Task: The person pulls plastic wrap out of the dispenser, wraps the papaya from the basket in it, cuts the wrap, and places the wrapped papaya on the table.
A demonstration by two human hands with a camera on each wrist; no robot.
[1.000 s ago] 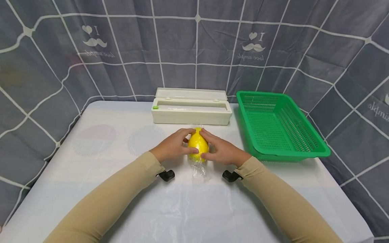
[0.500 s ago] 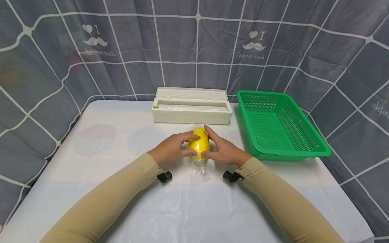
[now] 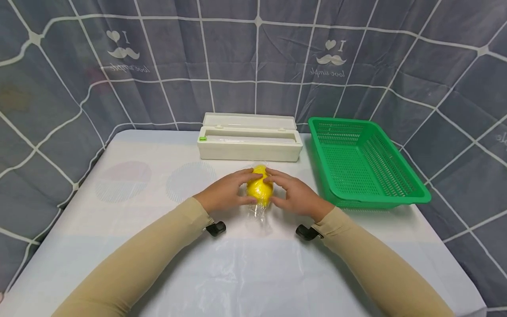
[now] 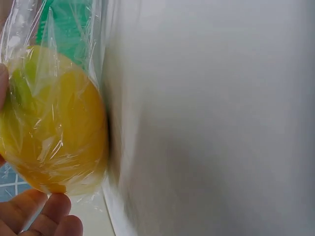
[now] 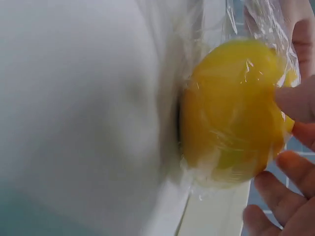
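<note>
A yellow lemon [image 3: 259,189] wrapped in clear cling film [image 3: 258,215] sits on the white table [image 3: 158,246], just in front of the film dispenser. My left hand [image 3: 229,190] grips it from the left and my right hand [image 3: 291,193] from the right, fingers curled over its top. A loose tail of film trails toward me. In the left wrist view the lemon [image 4: 51,123] shows under crinkled film with fingertips [image 4: 42,219] below it. In the right wrist view the lemon [image 5: 231,113] fills the right side, my fingers [image 5: 290,101] pressing on it.
A cream cling-film dispenser box [image 3: 249,143] lies open behind the lemon. A green plastic basket [image 3: 362,163] stands at the right, holding nothing. A grey checked curtain surrounds the table. A clear plastic sheet [image 3: 237,281] covers the near table.
Both hands have shifted round the lemon: the right hand's fingers have come over its top, and the film tail toward me has drawn in shorter.
</note>
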